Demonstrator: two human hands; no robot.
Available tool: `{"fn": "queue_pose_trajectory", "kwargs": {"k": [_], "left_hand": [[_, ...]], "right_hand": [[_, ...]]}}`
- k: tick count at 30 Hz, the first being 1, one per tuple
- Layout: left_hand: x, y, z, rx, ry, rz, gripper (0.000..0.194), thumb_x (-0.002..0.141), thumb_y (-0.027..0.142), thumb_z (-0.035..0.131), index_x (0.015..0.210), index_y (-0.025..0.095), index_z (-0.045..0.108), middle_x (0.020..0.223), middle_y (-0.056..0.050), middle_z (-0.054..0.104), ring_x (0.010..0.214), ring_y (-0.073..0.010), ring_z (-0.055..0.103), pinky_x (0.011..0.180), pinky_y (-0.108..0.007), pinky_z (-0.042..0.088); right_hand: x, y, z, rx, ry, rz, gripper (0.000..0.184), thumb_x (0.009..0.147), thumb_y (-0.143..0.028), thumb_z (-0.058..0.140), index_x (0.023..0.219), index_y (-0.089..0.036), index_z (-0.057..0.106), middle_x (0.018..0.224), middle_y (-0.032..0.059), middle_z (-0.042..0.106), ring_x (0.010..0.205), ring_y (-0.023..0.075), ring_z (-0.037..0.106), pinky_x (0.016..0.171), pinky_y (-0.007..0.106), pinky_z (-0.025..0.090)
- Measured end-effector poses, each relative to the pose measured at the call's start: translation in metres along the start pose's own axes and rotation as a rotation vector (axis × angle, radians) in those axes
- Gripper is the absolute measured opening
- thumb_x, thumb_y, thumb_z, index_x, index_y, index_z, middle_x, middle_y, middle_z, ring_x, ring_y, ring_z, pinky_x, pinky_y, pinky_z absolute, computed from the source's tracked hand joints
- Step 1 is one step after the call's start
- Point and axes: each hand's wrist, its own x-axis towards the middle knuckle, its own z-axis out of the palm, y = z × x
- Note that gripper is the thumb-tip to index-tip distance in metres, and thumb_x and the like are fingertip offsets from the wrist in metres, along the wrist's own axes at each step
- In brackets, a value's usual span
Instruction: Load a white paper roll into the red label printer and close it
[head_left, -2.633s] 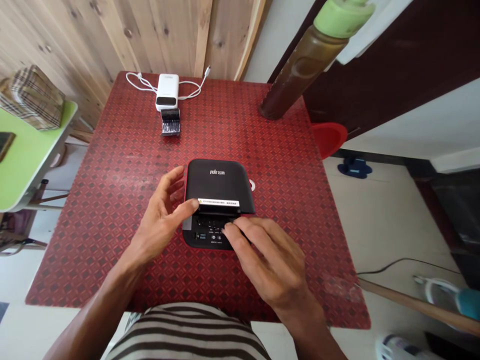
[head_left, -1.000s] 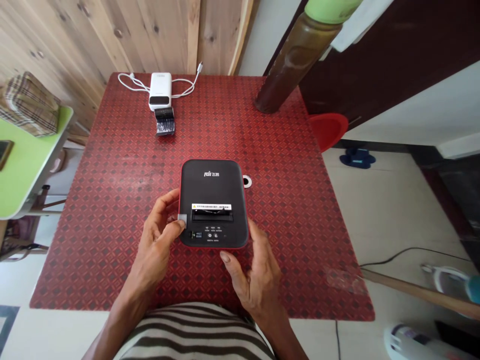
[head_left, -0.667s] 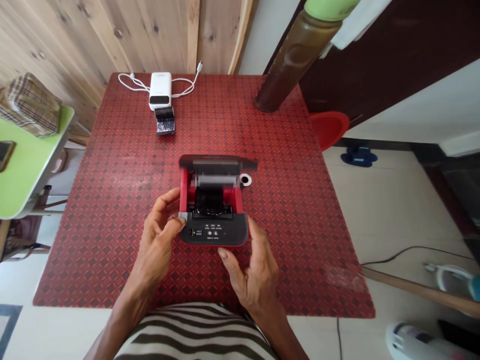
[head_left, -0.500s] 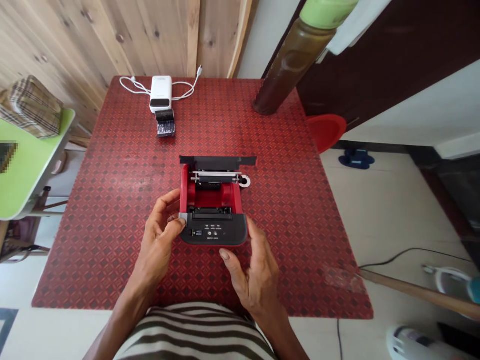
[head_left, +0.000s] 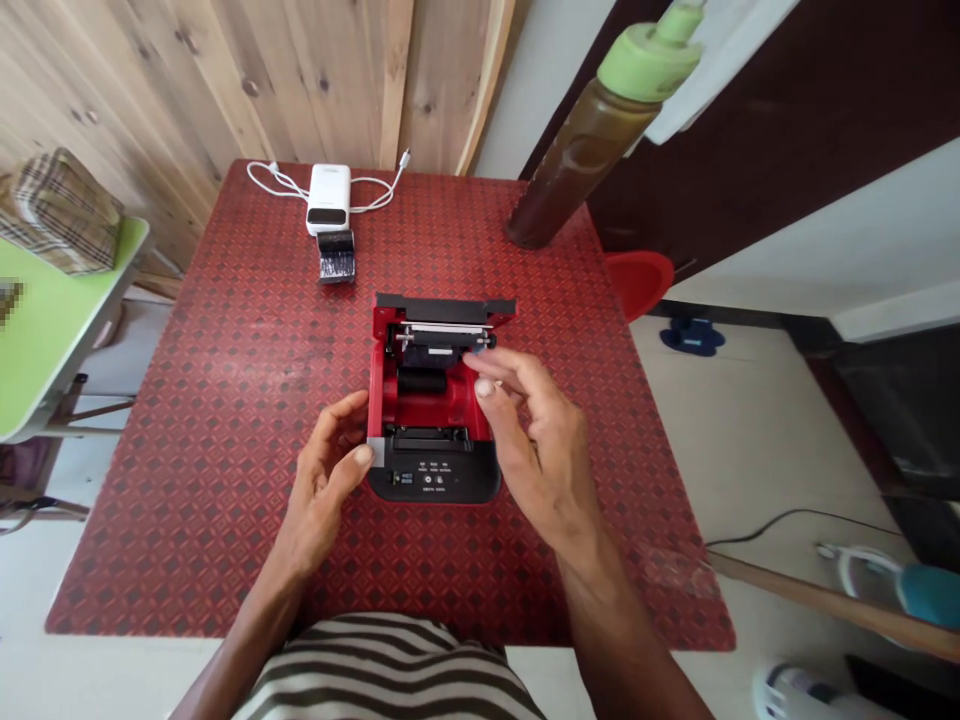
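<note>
A red and black compact printer (head_left: 435, 478) rests on the table with its lid (head_left: 446, 306) raised, showing metal rods and a roller carriage (head_left: 442, 340). Down in its red bay lies a black roll (head_left: 421, 380). My left hand (head_left: 326, 490) grips the printer's left side, thumb on the grey front corner and fingers along the wall. Over the right wall reaches my right hand (head_left: 544, 440), its fingertips at the right end of the carriage and its thumb apart from them. Nothing shows held in it; its fingers hide that end of the carriage.
Behind the printer sit a white power bank (head_left: 328, 195) with a white cable (head_left: 379, 190) and a small black roll of film (head_left: 336, 258). A tall brown bottle (head_left: 577, 150) with a green cap stands at the back right. A red stool (head_left: 641, 280) is beside the table (head_left: 247, 400).
My right hand has moved up from the printer's front right corner to the carriage. The lid looks more upright, and a black roll now shows in the bay. My left hand stays on the left side.
</note>
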Motion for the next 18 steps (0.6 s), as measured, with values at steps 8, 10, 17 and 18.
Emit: {"fn": "queue_pose_trajectory", "kwargs": {"k": [8,10,17,18], "left_hand": [[0.000,-0.003,-0.001,0.005,0.020,-0.024,0.050,0.109,0.051,0.070,0.155,0.030,0.068,0.159,-0.010,0.071,0.144,-0.0351,0.067,0.117,-0.048,0.054],[0.000,-0.003,-0.001,0.007,0.027,-0.028,0.051,0.109,0.052,0.070,0.154,0.029,0.068,0.159,-0.011,0.071,0.143,-0.0351,0.068,0.120,-0.050,0.052],[-0.001,-0.004,-0.001,0.007,0.034,-0.023,0.051,0.109,0.052,0.071,0.155,0.030,0.069,0.157,-0.010,0.072,0.145,-0.0350,0.067,0.123,-0.051,0.051],[-0.001,-0.004,-0.001,0.002,0.029,-0.020,0.051,0.109,0.051,0.071,0.155,0.030,0.069,0.158,-0.010,0.071,0.144,-0.0348,0.068,0.121,-0.050,0.052]], "right_hand": [[0.009,-0.005,0.003,0.142,-0.104,0.068,0.022,0.117,-0.041,0.057,0.118,-0.025,0.073,0.094,0.0027,0.087,0.090,0.0223,0.083,0.084,0.038,0.064],[0.013,-0.005,0.002,-0.001,-0.163,0.001,0.018,0.115,-0.032,0.062,0.115,-0.025,0.078,0.095,0.0025,0.086,0.089,0.0217,0.082,0.083,0.038,0.063],[0.034,-0.021,0.015,-0.614,-0.537,-0.296,0.009,0.101,-0.012,0.080,0.103,-0.021,0.081,0.107,0.0088,0.087,0.105,0.0293,0.080,0.093,0.043,0.063],[0.037,-0.024,0.017,-0.677,-0.582,-0.292,0.010,0.101,-0.012,0.079,0.103,-0.021,0.081,0.106,0.0093,0.087,0.102,0.0291,0.081,0.088,0.042,0.062]]}}
